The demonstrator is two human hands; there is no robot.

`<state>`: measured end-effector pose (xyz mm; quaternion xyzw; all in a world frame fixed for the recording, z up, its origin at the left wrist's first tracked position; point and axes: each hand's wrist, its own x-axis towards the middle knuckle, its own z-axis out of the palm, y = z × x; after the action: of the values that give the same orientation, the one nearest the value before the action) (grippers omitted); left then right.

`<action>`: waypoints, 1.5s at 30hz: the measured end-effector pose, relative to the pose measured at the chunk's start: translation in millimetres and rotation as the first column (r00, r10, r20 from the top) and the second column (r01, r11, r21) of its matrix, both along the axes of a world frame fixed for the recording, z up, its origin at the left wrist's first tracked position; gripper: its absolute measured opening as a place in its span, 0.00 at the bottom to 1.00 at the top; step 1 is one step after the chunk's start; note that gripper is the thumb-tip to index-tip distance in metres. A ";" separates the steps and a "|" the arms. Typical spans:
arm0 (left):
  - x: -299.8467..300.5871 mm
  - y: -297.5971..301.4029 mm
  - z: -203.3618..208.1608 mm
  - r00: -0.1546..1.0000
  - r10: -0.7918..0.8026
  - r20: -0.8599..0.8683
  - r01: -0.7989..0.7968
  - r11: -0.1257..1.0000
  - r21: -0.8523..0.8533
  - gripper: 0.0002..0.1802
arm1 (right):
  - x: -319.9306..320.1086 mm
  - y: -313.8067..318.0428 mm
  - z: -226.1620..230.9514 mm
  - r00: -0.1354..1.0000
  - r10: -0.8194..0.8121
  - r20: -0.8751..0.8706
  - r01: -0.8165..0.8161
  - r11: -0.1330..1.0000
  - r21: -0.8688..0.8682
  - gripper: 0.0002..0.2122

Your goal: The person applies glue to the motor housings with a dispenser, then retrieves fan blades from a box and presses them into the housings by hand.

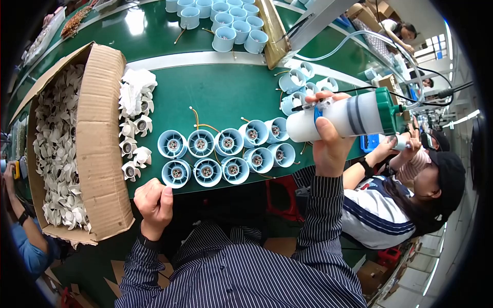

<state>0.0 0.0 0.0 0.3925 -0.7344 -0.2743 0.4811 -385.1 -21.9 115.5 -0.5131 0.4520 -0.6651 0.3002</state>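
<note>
My right hand (328, 146) grips a white dispensing cartridge (341, 117) with a green cap, dark bands and an air hose behind it. The cartridge lies nearly level above the right side of the bench, its blunt end toward the middle. Below and left of that end, light-blue round housings (235, 170) stand in two rows, open tops up, with ribs and small metal centers inside. Thin coloured wires trail from some. At the bench's front edge my left hand (154, 203) is closed in a fist, just below the leftmost housing, with nothing visible in it.
A cardboard box (102, 143) full of white fan blades takes up the left side. Loose white fan blades (143, 124) lie beside it. More blue housings (226, 38) stand at the back, others (292, 82) behind the cartridge. A person (380, 205) works close by on the right.
</note>
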 end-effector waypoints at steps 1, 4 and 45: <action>-0.9 0.4 0.6 1.000 0.003 0.004 -0.003 1.000 -0.007 0.17 | 2.3 2.4 3.2 1.000 0.027 0.012 -0.027 1.000 -0.009 0.31; -1.0 2.2 1.8 1.000 0.018 0.017 -0.018 1.000 -0.017 0.17 | 12.9 10.8 9.5 0.995 0.088 0.041 -0.087 0.996 -0.023 0.30; -1.2 0.7 0.5 0.999 0.030 0.023 -0.029 0.999 -0.038 0.14 | 36.8 9.9 8.1 0.979 0.194 0.066 -0.191 0.980 -0.047 0.27</action>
<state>-1.2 0.7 0.5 0.3974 -0.7391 -0.2487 0.4836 -348.3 -12.0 123.6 -0.5369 0.3758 -0.6595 0.3683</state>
